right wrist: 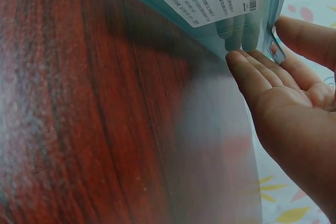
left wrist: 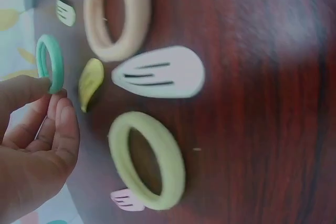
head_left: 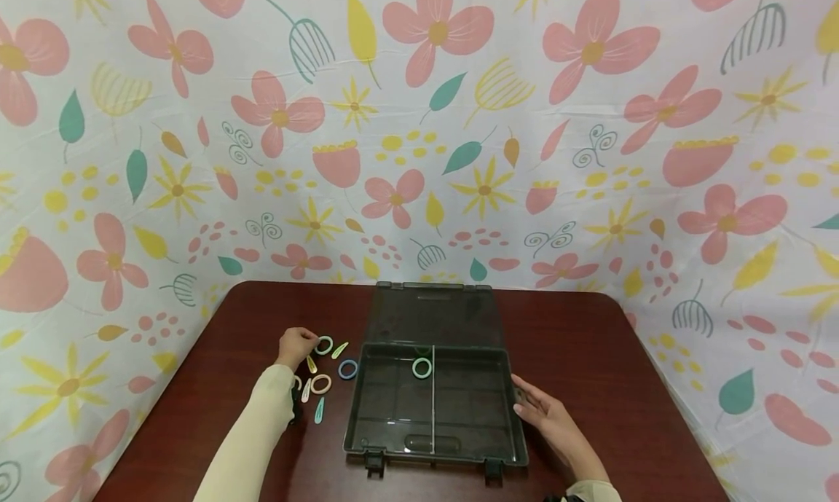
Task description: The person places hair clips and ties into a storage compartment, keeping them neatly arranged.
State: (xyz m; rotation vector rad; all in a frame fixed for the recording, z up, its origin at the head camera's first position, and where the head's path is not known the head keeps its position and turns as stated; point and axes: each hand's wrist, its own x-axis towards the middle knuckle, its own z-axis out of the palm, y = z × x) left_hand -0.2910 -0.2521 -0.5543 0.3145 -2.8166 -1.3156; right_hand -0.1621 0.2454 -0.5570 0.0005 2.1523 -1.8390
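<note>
My left hand [head_left: 297, 346] pinches a mint-green hair tie [left wrist: 58, 72] between thumb and fingertips, over the table's left side. Near it lie a tan hair tie [left wrist: 139, 9], a yellow-green hair tie [left wrist: 170, 169], a blue hair tie [head_left: 340, 369] and several snap hair clips, among them a whitish clip [left wrist: 186, 72] and a teal clip [head_left: 319, 410]. My right hand [head_left: 553, 422] holds the right side of a transparent dark plastic box [head_left: 472, 407], thumb at the rim and fingers against its underside. Inside, a light green hair tie [head_left: 414, 369] rests in the left compartment, beside the divider.
The box's lid [head_left: 435, 316] lies folded back behind it, and two latches [head_left: 374, 462] stick out at the front. A white label [right wrist: 212, 3] shows on the box. Beyond the dark red wooden table [head_left: 590, 342] hangs a flowered cloth [head_left: 419, 196].
</note>
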